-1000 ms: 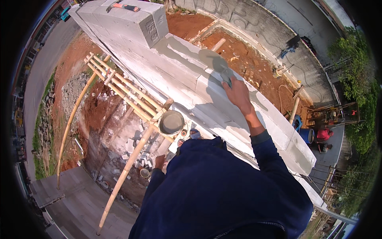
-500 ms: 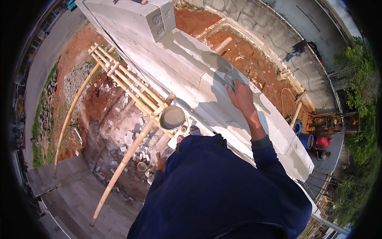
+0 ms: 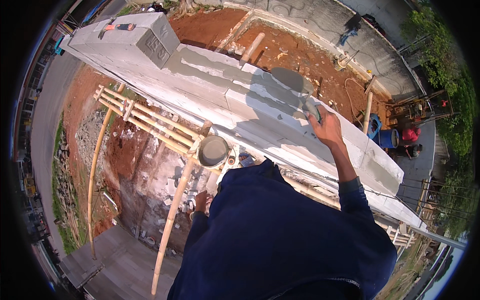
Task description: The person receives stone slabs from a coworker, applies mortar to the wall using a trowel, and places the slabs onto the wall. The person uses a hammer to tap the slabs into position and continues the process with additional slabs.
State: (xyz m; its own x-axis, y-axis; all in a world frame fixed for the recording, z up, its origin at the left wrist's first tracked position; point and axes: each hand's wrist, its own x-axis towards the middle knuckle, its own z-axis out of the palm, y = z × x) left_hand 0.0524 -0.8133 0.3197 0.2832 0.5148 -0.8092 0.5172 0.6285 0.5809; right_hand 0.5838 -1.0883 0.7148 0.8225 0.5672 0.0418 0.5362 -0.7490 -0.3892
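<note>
My right hand (image 3: 327,127) is closed round the handle of a trowel (image 3: 290,81) above the wall's top. Its broad grey blade points away and to the left, near the far edge. Wet grey mortar (image 3: 237,75) lies in uneven strips along the top of the pale block wall (image 3: 195,95), with bare block between them. Low at my left side hangs my left hand (image 3: 201,201), small in view and partly cut off by my sleeve; its fingers look loosely apart, with nothing visible in them. Left of my feet stands a round bucket (image 3: 213,151) of grey mortar.
A hammer (image 3: 117,27) lies on the higher block course at the left. Bamboo scaffold poles (image 3: 150,127) run beside the wall, over rubble far below. Across the wall are red soil, a blue barrel (image 3: 388,138) and a person in red (image 3: 411,134).
My right hand and the trowel have moved to the right along the wall. The view has turned, bringing the hammer fully into sight. My left hand stays low at my side.
</note>
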